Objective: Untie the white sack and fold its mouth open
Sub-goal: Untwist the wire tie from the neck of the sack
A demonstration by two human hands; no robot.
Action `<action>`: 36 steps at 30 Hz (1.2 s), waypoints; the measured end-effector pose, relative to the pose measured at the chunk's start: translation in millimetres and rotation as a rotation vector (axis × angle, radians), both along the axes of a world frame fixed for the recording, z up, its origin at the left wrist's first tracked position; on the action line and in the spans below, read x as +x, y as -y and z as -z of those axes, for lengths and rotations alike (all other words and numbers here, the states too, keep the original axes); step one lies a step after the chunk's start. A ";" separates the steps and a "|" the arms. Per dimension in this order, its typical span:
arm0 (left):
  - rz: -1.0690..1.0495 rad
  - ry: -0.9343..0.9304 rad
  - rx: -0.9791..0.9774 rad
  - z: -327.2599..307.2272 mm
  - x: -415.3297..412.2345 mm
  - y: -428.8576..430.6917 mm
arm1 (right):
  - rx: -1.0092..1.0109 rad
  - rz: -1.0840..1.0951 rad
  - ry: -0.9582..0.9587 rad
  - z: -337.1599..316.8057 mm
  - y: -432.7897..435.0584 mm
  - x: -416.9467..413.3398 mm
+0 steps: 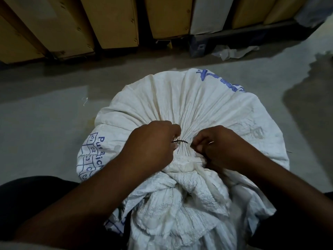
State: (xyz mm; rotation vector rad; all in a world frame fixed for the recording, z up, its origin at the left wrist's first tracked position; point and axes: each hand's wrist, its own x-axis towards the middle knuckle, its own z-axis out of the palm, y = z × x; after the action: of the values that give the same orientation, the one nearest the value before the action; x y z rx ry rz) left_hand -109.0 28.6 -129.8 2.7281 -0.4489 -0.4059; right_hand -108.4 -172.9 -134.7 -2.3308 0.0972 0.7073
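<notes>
A full white woven sack [189, 101] with blue print stands on the floor below me, its top gathered into a tight neck [182, 150]. A thin dark tie [180, 141] runs around that neck. My left hand [153, 143] pinches the tie's left end, fingers closed. My right hand [218, 147] grips the tie and gathered cloth on the right side. The crumpled loose mouth of the sack [173, 199] spills toward me between my forearms. The knot itself is hidden between my fingers.
Brown cardboard boxes [115, 22] line the far wall, with a white panel [207, 13] among them. A crumpled plastic scrap [232, 52] lies on the grey floor [45, 109] at the back right. My dark-clothed knee [27, 201] is at the lower left.
</notes>
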 end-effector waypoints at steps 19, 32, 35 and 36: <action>-0.165 0.099 -0.163 21.0 -5.0 -6.1 | 0.148 0.027 0.272 25.0 -20.9 -8.3; -0.262 0.101 -0.134 16.0 -7.9 -15.8 | 0.226 0.040 0.235 17.0 -17.6 -6.8; -0.304 -0.052 0.015 13.9 -17.5 -18.7 | 0.118 -0.143 0.108 11.1 -6.2 -8.1; -0.308 -0.095 0.059 13.5 -20.7 -17.2 | 0.066 -0.198 0.074 7.9 -0.2 -7.4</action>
State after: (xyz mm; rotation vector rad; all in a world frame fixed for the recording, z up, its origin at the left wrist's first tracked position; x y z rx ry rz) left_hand -129.7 45.8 -143.3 2.7579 0.0099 -0.4675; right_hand -115.8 -172.7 -142.6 -2.3202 -0.1904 0.7081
